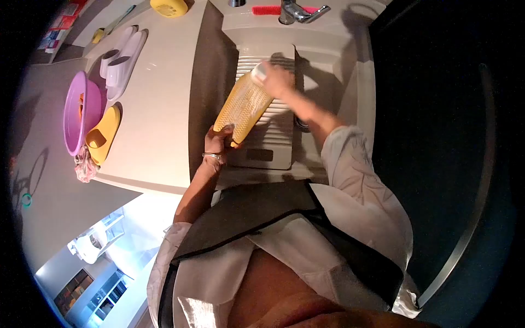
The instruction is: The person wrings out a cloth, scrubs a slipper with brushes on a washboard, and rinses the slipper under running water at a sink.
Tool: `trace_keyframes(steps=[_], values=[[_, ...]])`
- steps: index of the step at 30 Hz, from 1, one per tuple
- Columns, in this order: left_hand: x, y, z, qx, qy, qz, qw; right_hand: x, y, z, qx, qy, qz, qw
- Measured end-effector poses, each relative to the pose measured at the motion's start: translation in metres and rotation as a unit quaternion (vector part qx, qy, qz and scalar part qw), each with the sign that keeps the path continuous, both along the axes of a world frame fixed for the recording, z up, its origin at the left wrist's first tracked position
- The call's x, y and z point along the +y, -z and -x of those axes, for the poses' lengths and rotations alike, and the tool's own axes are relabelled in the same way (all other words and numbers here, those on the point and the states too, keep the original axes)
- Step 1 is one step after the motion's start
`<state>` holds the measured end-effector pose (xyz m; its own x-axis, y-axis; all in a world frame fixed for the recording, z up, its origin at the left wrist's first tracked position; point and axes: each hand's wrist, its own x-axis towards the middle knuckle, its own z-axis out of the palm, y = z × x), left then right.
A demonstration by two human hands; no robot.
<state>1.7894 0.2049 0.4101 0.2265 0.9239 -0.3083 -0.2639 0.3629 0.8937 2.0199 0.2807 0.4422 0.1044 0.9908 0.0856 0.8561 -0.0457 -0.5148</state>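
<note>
A yellow slipper (240, 106) is tilted over the washboard (279, 156) in the sink, its patterned sole turned up with whitish streaks like suds. My left hand (219, 139) grips the slipper's lower end, thumb on the sole. At the upper end, my right hand (278, 81) is closed around a small white rounded object (258, 72) pressed against the sole. Motion blurs this hand, and the object's exact kind does not show.
Left on the counter (158, 109) are a matching yellow slipper (109, 128), white slippers (123, 68), a purple basin (74, 117), a pink crumpled cloth (85, 164) and a yellow item (168, 7). A metal faucet (295, 12) stands behind the sink.
</note>
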Motion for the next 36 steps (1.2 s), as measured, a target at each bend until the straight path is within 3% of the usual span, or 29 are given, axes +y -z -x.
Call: trace_keyframes(steps=[3,5,6,8,10,12,14,15,17,19,21,23,25,28,29,31,33,35,36], values=[[-0.006,0.001,0.005,0.071,-0.016,-0.048,0.996,-0.053,0.001,0.067,0.018,-0.171,-0.079,0.982],[-0.014,-0.001,0.006,0.106,-0.026,-0.073,0.991,-0.072,-0.003,0.083,-0.001,-0.218,-0.151,0.964],[-0.020,-0.001,0.002,0.069,-0.033,-0.069,0.995,-0.041,-0.003,0.070,0.124,-0.201,0.067,0.969],[-0.024,-0.015,-0.009,0.044,-0.027,-0.074,0.996,0.004,0.008,0.028,-0.025,-0.061,-0.126,0.990],[-0.022,-0.014,-0.006,0.052,-0.006,-0.099,0.994,0.020,0.010,-0.014,-0.080,0.064,-0.096,0.990],[-0.021,-0.011,0.004,0.071,-0.003,-0.102,0.992,0.026,0.041,-0.051,-0.153,0.080,-0.022,0.985],[-0.012,-0.008,0.017,0.069,0.043,-0.184,0.980,0.012,0.047,-0.059,-0.118,0.076,-0.044,0.989],[-0.007,-0.008,0.016,0.067,-0.003,-0.221,0.973,0.003,0.045,-0.058,-0.083,0.079,-0.036,0.993],[-0.020,-0.031,0.004,0.017,-0.020,-0.222,0.975,-0.015,0.038,-0.052,-0.066,0.052,-0.039,0.996],[-0.026,-0.024,-0.007,-0.072,-0.058,-0.267,0.959,-0.036,0.032,-0.036,-0.076,0.025,-0.048,0.996],[-0.024,-0.020,-0.017,-0.087,-0.073,-0.279,0.954,-0.052,0.028,-0.021,-0.087,-0.025,-0.073,0.993],[-0.016,-0.033,-0.021,-0.035,-0.089,-0.328,0.940,-0.066,0.017,-0.001,-0.110,-0.061,-0.053,0.991],[-0.009,-0.048,-0.019,0.126,-0.149,-0.365,0.910,-0.072,0.001,0.005,-0.119,-0.103,-0.040,0.987],[-0.015,-0.049,-0.016,0.208,-0.158,-0.425,0.867,-0.092,-0.040,0.011,0.008,-0.063,-0.187,0.980],[-0.019,-0.051,-0.018,0.250,-0.158,-0.468,0.833,-0.097,-0.058,0.016,0.053,-0.083,-0.259,0.961],[-0.022,-0.063,-0.026,0.218,-0.187,-0.497,0.819,-0.120,-0.110,0.039,0.115,-0.175,-0.373,0.904],[-0.018,-0.065,-0.029,0.313,-0.135,-0.522,0.782,-0.143,-0.139,0.059,0.089,-0.245,-0.372,0.891],[-0.020,-0.061,-0.033,0.329,-0.164,-0.663,0.652,-0.158,-0.144,0.068,-0.081,-0.249,-0.280,0.924],[-0.017,-0.061,-0.032,0.316,-0.132,-0.599,0.724,-0.134,-0.130,0.057,-0.050,-0.231,-0.338,0.911]])
